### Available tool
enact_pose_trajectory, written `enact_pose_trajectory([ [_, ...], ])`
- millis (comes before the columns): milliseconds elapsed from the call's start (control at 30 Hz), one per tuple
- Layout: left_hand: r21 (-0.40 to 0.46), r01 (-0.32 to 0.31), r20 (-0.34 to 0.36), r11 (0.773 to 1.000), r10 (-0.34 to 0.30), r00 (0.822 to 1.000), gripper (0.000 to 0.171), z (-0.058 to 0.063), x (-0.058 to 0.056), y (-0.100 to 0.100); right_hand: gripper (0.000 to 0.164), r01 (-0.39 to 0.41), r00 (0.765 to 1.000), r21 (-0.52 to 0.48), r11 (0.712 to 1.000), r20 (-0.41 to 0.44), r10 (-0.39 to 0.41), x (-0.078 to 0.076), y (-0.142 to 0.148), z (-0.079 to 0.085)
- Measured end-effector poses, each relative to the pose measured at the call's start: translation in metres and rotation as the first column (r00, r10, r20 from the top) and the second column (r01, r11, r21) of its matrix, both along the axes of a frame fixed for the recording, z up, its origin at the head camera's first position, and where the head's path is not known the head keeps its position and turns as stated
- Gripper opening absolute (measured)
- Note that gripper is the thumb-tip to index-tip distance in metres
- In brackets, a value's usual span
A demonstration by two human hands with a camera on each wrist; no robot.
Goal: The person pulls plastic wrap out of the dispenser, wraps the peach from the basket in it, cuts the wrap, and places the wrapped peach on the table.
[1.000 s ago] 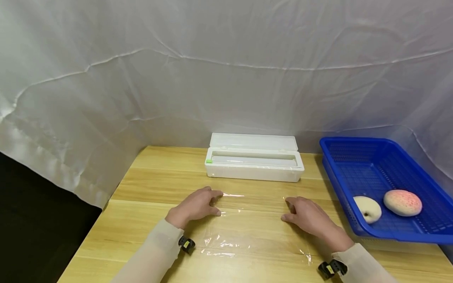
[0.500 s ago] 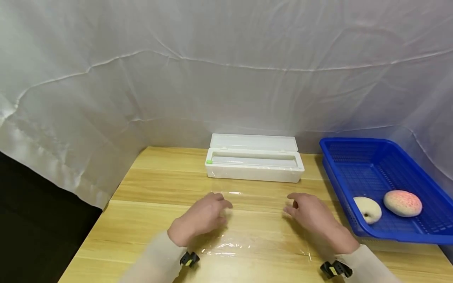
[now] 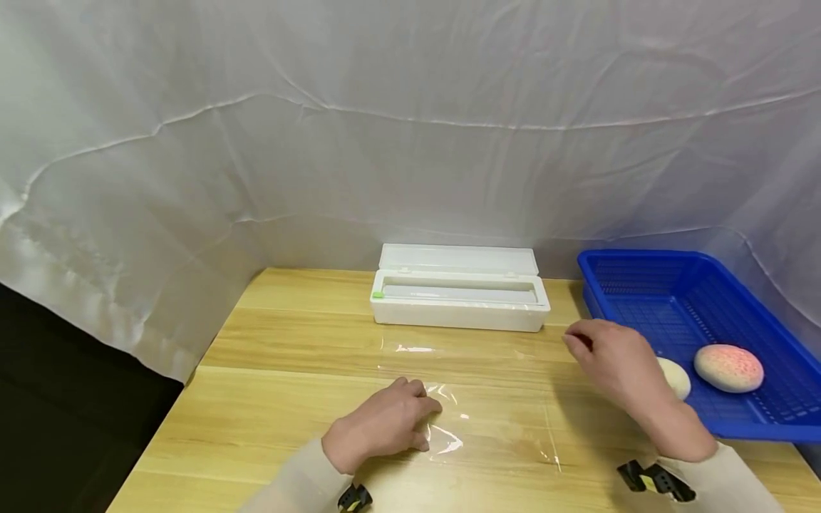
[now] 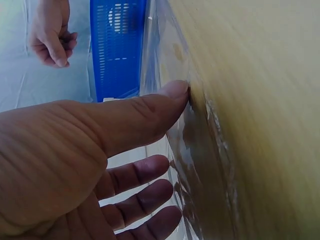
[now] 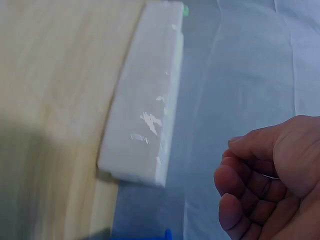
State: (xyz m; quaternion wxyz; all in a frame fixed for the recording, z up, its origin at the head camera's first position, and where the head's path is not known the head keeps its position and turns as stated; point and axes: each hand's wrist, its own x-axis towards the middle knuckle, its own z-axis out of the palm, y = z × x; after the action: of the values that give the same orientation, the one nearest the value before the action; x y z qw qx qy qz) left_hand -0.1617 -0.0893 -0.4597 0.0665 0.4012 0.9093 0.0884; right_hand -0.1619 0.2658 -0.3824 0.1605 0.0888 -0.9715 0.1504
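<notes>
A clear sheet of cling film (image 3: 487, 420) lies flat on the wooden table, shown by its glints and faint edges. My left hand (image 3: 388, 420) rests on its left part, fingers spread and relaxed. In the left wrist view the thumb (image 4: 140, 115) and the fingertips touch the film, which wrinkles there. Raised at the left side of the blue basket (image 3: 593, 285) is my right hand (image 3: 625, 363), fingers loosely curled. The right wrist view shows nothing held in it. Behind the film stands a white cling film dispenser (image 3: 458, 317), lid up, with a small green slider (image 3: 378, 294).
Inside the basket, at the right, lie a pink-speckled peach (image 3: 729, 368) and a pale round fruit (image 3: 678, 377), partly hidden by the right hand. A grey-white cloth (image 3: 410, 157) hangs behind the table. The table's left edge borders a dark area (image 3: 70, 399).
My left hand has moved right and nearer, with fresh wrinkles in the film beside it. My right hand has lifted off the film's right side and moved right towards the basket.
</notes>
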Motion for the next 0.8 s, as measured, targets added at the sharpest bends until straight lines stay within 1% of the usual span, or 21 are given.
enact_pose_trajectory([
  [133, -0.004, -0.003, 0.003, 1.0, 0.003, 1.0, 0.052, -0.002, 0.001, 0.0, 0.016, 0.039, 0.999, 0.015, 0.999, 0.027, -0.04, 0.0, 0.02, 0.005],
  [233, -0.004, -0.002, 0.005, 1.0, 0.002, 1.0, 0.053, -0.002, 0.001, 0.0, 0.02, 0.068, 0.995, 0.028, 0.997, 0.069, -0.07, -0.002, 0.039, 0.008],
  [333, -0.002, -0.003, 0.01, 1.0, 0.003, 1.0, 0.054, -0.002, 0.002, 0.0, 0.026, 0.097, 0.983, 0.054, 0.994, 0.151, -0.104, -0.004, 0.063, 0.011],
  [433, 0.003, -0.005, 0.017, 1.0, 0.005, 1.0, 0.056, -0.002, 0.001, 0.0, 0.033, 0.122, 0.955, 0.097, 0.988, 0.259, -0.144, -0.008, 0.089, 0.014],
  [500, 0.006, -0.009, 0.02, 1.0, 0.009, 1.0, 0.057, -0.002, 0.001, 0.0, 0.039, 0.136, 0.926, 0.127, 0.983, 0.336, -0.171, -0.01, 0.104, 0.013],
  [533, 0.008, -0.009, 0.022, 1.0, 0.009, 1.0, 0.057, -0.002, 0.001, 0.0, 0.042, 0.143, 0.915, 0.144, 0.979, 0.358, -0.186, -0.012, 0.11, 0.011],
  [633, 0.017, -0.008, 0.023, 1.0, 0.007, 1.0, 0.058, -0.003, 0.001, 0.0, 0.049, 0.137, 0.881, 0.188, 0.973, 0.426, -0.207, -0.016, 0.126, 0.005],
  [733, 0.021, -0.004, 0.019, 1.0, 0.003, 1.0, 0.057, -0.004, 0.001, -0.001, 0.051, 0.104, 0.859, 0.223, 0.969, 0.47, -0.201, -0.019, 0.136, -0.004],
  [800, 0.025, -0.006, 0.023, 1.0, 0.006, 1.0, 0.058, -0.004, 0.001, -0.001, 0.051, 0.078, 0.837, 0.237, 0.968, 0.512, -0.193, -0.021, 0.139, -0.009],
])
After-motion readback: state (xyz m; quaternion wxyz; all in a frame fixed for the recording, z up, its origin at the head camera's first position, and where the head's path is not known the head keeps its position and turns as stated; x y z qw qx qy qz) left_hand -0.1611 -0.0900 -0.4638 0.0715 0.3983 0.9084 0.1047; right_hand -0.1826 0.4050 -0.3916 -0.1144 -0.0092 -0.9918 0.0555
